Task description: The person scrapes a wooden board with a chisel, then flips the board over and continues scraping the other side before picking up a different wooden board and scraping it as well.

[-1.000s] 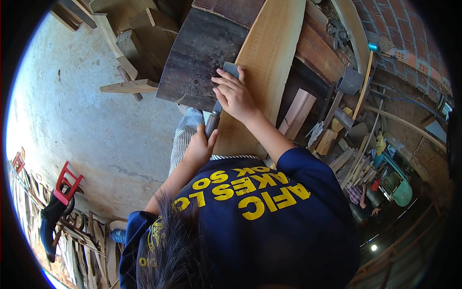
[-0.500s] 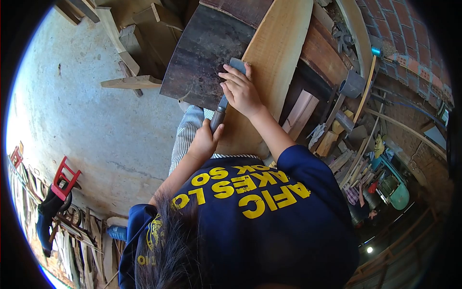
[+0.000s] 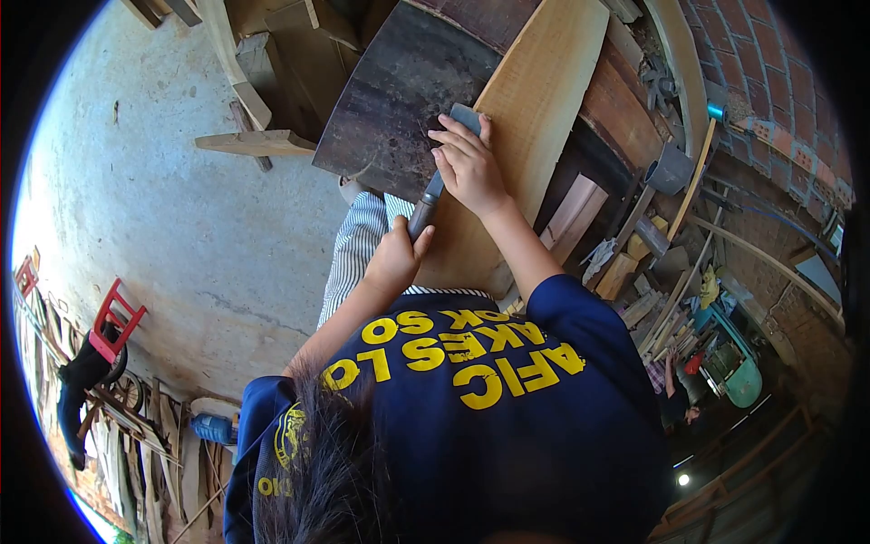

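My left hand [image 3: 393, 256] is closed around the dark handle [image 3: 422, 218] of a broad-bladed chisel. Its grey metal blade [image 3: 467, 117] points forward and away from me, lying near the edge of a pale wooden board [image 3: 530, 100]. Across the blade lies my right hand [image 3: 473, 174], fingers spread and stretched out, covering much of the metal. Left of the blade is a dark, stained panel [image 3: 399, 95] that meets the pale board. The chisel's cutting edge is too small to make out.
Wood offcuts [image 3: 258, 142] lie on the concrete floor [image 3: 199, 236] ahead left. Beside the board on the right are a pinkish timber [image 3: 575, 213] and a grey cylindrical piece [image 3: 669, 170]. A red-framed object [image 3: 118, 322] stands far left. Another person [image 3: 675, 390] is at the far right.
The whole view has shifted slightly, so the board, chisel and hands appear a little farther right. Both hands keep nearly the same hold and place on the chisel.
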Demonstrator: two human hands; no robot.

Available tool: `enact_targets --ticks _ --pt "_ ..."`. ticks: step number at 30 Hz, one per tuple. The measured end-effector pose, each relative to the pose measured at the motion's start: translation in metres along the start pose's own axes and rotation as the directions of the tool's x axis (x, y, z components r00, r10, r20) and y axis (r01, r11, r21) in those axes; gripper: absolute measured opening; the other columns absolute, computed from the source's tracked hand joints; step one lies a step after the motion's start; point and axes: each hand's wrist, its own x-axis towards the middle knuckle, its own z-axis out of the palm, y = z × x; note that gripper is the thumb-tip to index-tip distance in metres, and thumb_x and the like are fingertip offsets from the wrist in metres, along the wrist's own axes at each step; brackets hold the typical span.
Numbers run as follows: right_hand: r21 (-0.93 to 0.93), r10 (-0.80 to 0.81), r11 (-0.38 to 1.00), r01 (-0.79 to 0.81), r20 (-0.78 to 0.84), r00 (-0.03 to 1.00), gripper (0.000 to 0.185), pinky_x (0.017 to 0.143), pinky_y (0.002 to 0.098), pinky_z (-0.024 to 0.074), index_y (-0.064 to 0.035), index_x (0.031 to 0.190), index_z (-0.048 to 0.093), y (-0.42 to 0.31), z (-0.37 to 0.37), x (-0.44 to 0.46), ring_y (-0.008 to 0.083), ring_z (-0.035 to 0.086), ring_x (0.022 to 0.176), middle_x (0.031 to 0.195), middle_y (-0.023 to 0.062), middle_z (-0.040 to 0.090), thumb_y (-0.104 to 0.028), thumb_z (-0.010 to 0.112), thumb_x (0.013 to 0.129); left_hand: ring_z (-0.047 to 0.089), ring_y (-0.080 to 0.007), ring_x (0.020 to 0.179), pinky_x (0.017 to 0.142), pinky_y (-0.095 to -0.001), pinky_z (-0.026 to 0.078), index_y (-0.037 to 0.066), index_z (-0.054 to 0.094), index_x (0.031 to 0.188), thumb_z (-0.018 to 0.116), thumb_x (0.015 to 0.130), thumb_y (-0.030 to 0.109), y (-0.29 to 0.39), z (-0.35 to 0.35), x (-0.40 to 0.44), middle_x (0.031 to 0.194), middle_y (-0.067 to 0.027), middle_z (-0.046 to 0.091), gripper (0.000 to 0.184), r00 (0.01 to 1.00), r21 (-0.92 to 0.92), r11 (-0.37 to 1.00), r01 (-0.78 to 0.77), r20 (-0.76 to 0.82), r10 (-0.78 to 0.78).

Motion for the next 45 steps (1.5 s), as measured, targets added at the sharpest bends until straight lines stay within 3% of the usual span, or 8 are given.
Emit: enact_targets --ticks 6,15,23,25,27,29,35,45 --pt "-0.015 -0.008 1.0 0.008 0.02 1.0 0.02 0.109 0.0529 0.0144 -0.0032 0.093 0.065 0.002 -0.002 0.003 0.0235 0.053 0.118 0.104 0.0063 0.066 -0.016 0.05 0.092 0.061 -0.0477 0.071 0.06 -0.0507 0.05 -0.007 0.044 0.094 0.049 0.092 0.044 0.001 -0.001 0.005 0.073 -0.0325 0.06 0.052 0.997 0.049 0.997 -0.062 -0.037 0.064" --pt "-0.092 0.009 0.995 -0.029 -0.207 0.978 0.017 0.107 0.057 0.0179 -0.0057 0.086 0.065 0.065 -0.032 0.063 0.024 0.055 0.114 0.099 0.0057 0.067 -0.017 0.053 0.09 0.063 -0.044 0.078 0.067 -0.0495 0.052 -0.002 0.046 0.096 0.049 0.09 0.051 0.085 -0.029 0.058 0.079 -0.0286 0.063 0.054 0.977 0.186 0.972 -0.14 -0.136 0.167" --pt "0.03 0.066 0.997 -0.064 -0.072 0.995 0.014 0.109 0.0489 0.0192 -0.0055 0.084 0.067 0.001 -0.008 0.012 0.0232 0.058 0.111 0.095 0.0055 0.068 -0.015 0.057 0.088 0.063 -0.0443 0.075 0.064 -0.0483 0.05 -0.006 0.046 0.099 0.05 0.091 0.045 0.02 -0.022 0.006 0.076 -0.0295 0.062 0.052 0.994 0.029 0.994 -0.108 0.032 0.108" --pt "0.065 0.071 0.996 -0.066 -0.086 0.994 0.014 0.109 0.0475 0.0184 -0.0058 0.083 0.067 -0.004 -0.003 0.006 0.0227 0.058 0.111 0.094 0.0058 0.068 -0.014 0.057 0.088 0.061 -0.0465 0.074 0.062 -0.0487 0.05 -0.005 0.046 0.097 0.051 0.091 0.044 0.022 -0.028 -0.006 0.075 -0.0307 0.061 0.049 0.992 -0.063 0.997 0.044 0.125 -0.036" --pt "0.071 0.074 0.995 -0.066 -0.121 0.99 0.014 0.11 0.0473 0.018 -0.0059 0.084 0.067 -0.003 -0.002 0.009 0.0226 0.058 0.111 0.093 0.0059 0.068 -0.014 0.056 0.088 0.062 -0.0456 0.07 0.06 -0.0482 0.05 -0.005 0.046 0.096 0.05 0.091 0.044 0.02 -0.025 -0.001 0.073 -0.0308 0.061 0.049 0.993 -0.067 0.997 0.033 0.117 -0.025" --pt "0.052 0.065 0.997 -0.059 -0.126 0.99 0.014 0.109 0.048 0.0181 -0.0053 0.086 0.067 0.008 -0.007 0.02 0.0233 0.057 0.111 0.095 0.0066 0.067 -0.013 0.055 0.089 0.062 -0.0449 0.069 0.059 -0.0477 0.05 -0.006 0.046 0.096 0.05 0.092 0.044 0.015 -0.018 0.016 0.073 -0.0305 0.061 0.05 0.989 0.034 0.988 -0.149 -0.01 0.149" --pt "-0.007 0.109 0.994 -0.11 -0.103 0.989 0.016 0.108 0.0523 0.0197 -0.0038 0.091 0.065 0.023 -0.018 0.04 0.0256 0.056 0.113 0.098 0.0087 0.066 -0.014 0.052 0.09 0.06 -0.049 0.076 0.064 -0.0503 0.049 -0.007 0.046 0.096 0.048 0.092 0.044 0.047 -0.033 0.03 0.075 -0.0321 0.06 0.051 0.997 -0.039 0.997 -0.062 0.047 0.064" --pt "-0.041 0.116 0.992 -0.123 -0.145 0.983 0.015 0.108 0.0532 0.0187 -0.0031 0.086 0.064 0.034 -0.024 0.048 0.0253 0.056 0.112 0.096 0.0088 0.066 -0.012 0.053 0.09 0.059 -0.0493 0.077 0.065 -0.0506 0.048 -0.007 0.046 0.093 0.049 0.092 0.044 0.052 -0.034 0.042 0.076 -0.0333 0.059 0.051 0.987 0.028 0.987 -0.158 0.015 0.158"
